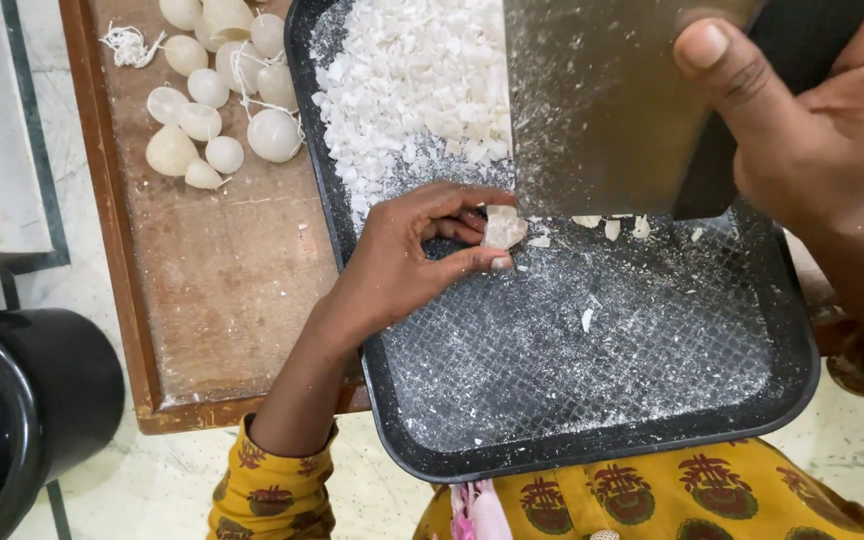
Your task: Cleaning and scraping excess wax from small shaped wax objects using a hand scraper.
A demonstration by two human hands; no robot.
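The left hand is pinching a small pale whitish chunk between the thumb and curled fingertips, holding it down on the floor of a dark textured tray. The chunk is sitting near the middle of the tray, just below the lower edge of a broad flat metal blade.

The right hand is gripping that blade from the far right, the fingers closed around its dark handle and the thumb lying pressed on top. The blade is standing upright on edge, its cutting edge touching or just above the chunk; which one cannot be told.

White shavings are lying heaped in the far left part of the tray, and a few loose flakes are sitting under the blade edge. Fine white dust is covering the near part of the tray floor.

To the left, on a worn wooden board, a cluster of pale round bulbs is resting at the far end, with bits of white string beside them. A black round container is standing at the near left. Yellow patterned clothing is showing along the near edge.
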